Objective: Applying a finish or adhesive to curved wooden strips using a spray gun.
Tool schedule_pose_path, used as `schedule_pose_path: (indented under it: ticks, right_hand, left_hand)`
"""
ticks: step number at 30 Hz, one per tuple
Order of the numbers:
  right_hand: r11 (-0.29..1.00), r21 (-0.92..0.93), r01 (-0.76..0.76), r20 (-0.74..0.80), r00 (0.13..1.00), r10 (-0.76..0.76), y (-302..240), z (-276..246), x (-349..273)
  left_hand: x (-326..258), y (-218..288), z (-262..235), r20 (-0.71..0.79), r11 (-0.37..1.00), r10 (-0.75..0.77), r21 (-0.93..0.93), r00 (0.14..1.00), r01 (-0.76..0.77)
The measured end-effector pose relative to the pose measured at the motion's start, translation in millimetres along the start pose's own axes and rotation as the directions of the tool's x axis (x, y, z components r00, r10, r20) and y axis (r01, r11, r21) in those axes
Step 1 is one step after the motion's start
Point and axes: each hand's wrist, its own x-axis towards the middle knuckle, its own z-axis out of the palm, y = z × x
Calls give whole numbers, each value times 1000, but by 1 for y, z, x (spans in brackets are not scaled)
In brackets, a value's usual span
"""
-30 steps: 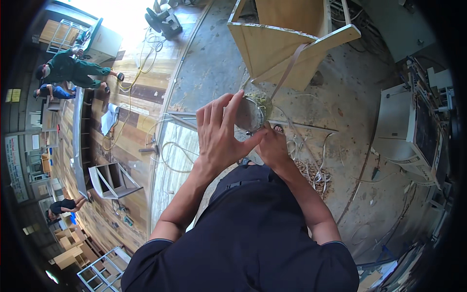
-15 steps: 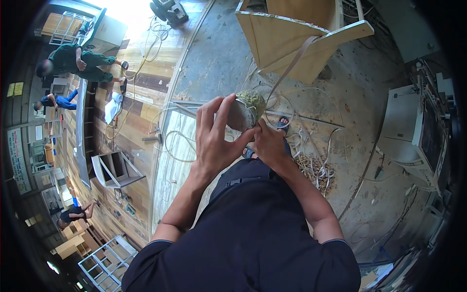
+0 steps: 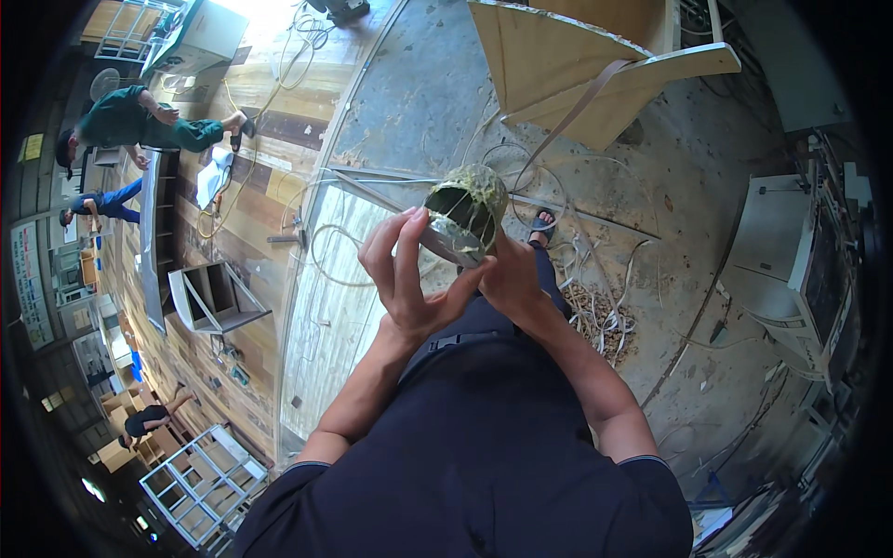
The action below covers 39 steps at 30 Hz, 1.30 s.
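Both hands raised in front of the chest, over a dusty concrete floor (image 3: 670, 307). Between them: a grimy, green-crusted can (image 3: 465, 219), tilted, open mouth turned toward the person's left. Left hand (image 3: 409, 279) fingers spread apart and upright, palm pressed to the can's near side, thumb under its lower edge; not wrapped round it. Right hand (image 3: 512, 279) closed on the can from below and behind, fingers mostly hidden by the can. A thin pale strip (image 3: 567, 116) runs from about the can's top up toward slanted plywood boards (image 3: 558, 65); whether it is attached to the can cannot be told. Pale shavings (image 3: 605, 316) and loose strips lie on the floor just right of the hands. A sandalled foot (image 3: 542, 223) shows beyond the can. A long pale panel (image 3: 330, 316) lies to the left. Farther left, a person in green (image 3: 139, 121) crouches on the wooden floor.
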Motion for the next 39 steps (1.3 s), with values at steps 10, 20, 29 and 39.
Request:
schedule_pose_path:
  ticks: [10,20,29,39]
  right_hand:
    - [998,50,29,-73,997,-25,3,3,-3]
    - [1000,-24,3,60,998,-1,-1,-3,-17]
    - [988,-134,74,-55,995,-82,-10,-12,-15]
    - [974,-122,189,-96,975,-201,-19,-8,-14]
  left_hand:
    - [-7,2,-3,-10,1000,26,17,1000,-25]
    - [48,-2,-6,340,991,-25,134,940,-22]
    - [61,-25,-5,578,569,-337,-504,743,650]
    - [83,-55,-22,820,847,-52,-267,570,461]
